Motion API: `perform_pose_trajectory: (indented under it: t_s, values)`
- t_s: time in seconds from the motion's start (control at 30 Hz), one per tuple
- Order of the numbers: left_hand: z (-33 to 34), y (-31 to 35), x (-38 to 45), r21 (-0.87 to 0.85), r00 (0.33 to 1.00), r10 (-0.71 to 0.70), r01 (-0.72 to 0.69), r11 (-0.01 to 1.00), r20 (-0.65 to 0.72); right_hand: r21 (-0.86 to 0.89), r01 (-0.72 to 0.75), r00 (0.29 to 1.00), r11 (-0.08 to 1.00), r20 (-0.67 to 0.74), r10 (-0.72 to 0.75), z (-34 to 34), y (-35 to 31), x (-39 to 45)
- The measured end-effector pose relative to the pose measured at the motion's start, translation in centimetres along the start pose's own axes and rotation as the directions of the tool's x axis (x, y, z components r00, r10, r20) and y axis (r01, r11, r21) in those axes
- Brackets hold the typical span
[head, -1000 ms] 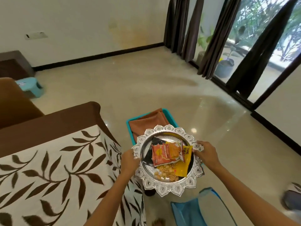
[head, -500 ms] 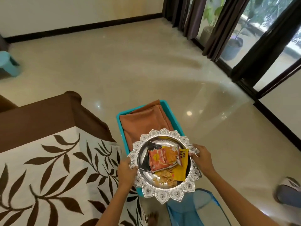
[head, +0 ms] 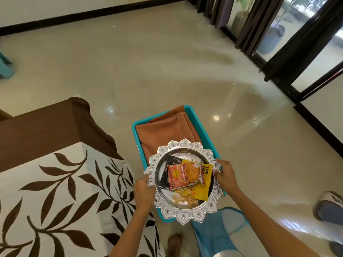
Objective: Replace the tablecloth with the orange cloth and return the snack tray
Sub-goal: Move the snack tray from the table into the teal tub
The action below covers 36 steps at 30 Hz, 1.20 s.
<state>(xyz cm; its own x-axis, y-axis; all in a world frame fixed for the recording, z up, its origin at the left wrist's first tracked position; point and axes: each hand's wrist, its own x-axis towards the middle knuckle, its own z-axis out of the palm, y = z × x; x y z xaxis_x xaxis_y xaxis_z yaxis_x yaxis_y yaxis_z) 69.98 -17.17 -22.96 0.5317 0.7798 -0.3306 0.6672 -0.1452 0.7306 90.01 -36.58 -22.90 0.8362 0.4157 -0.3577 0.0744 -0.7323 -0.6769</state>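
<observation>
I hold a round silver snack tray with a scalloped rim in the air. My left hand grips its left edge and my right hand grips its right edge. On it lie an orange snack packet, a yellow packet, a black packet and loose chips. The tray hangs over a teal bin on the floor, which holds the folded orange cloth. To the left stands the table under a white tablecloth with brown leaves and a brown border.
A blue mesh basket stands on the floor below the tray, beside my bare foot. Dark curtains and glass doors line the right side. A footstool or shoe lies at the far right edge. Glossy tiled floor stretches ahead.
The tray has moved a little down and toward me while both hands keep their grip. My view has tilted down, so more of the teal bin and orange cloth shows.
</observation>
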Motion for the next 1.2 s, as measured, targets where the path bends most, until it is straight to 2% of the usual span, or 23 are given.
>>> perform_pose_trajectory:
  t_s: [0.13, 0.27, 0.47, 0.63, 0.8, 0.93, 1.2]
  values:
    - [1.0, -0.8, -0.4, 0.056, 1.0, 0.003, -0.003, 0.998, -0.014, 0.007, -0.051, 0.999, 0.999, -0.018, 0.051, 0.3, 0.6, 0.3]
    - [2.1, -2.0, -1.5, 0.142, 0.996, -0.09, 0.085, 0.986, 0.028, -0.032, -0.08, 0.996, 0.996, -0.026, 0.079, 0.7, 1.1, 0.5]
    - [2.5, -2.5, -1.8, 0.139, 0.996, -0.078, 0.072, 0.988, 0.038, -0.079, -0.068, 0.997, 0.995, -0.035, 0.066, 0.7, 1.3, 0.5]
    - [2.3, -2.1, -2.8, 0.094, 0.998, -0.061, 0.062, 0.994, -0.016, -0.17, -0.058, 0.997, 0.984, -0.052, 0.05, 1.1, 1.0, -0.3]
    - [1.9, -1.4, -3.2, 0.104, 0.999, -0.045, 0.044, 0.994, 0.004, -0.272, -0.022, 0.998, 0.962, -0.056, 0.007, 0.9, 0.3, -0.8]
    - [1.4, -0.9, -4.0, 0.103, 1.0, -0.024, 0.025, 0.994, -0.012, -0.374, 0.0, 0.99, 0.928, -0.13, -0.052, 1.3, -0.7, -1.4]
    - [-0.2, 0.3, -6.5, 0.143, 0.995, 0.061, -0.049, 0.988, -0.077, -0.373, 0.174, 0.973, 0.911, -0.079, -0.218, 2.9, -4.4, -5.5]
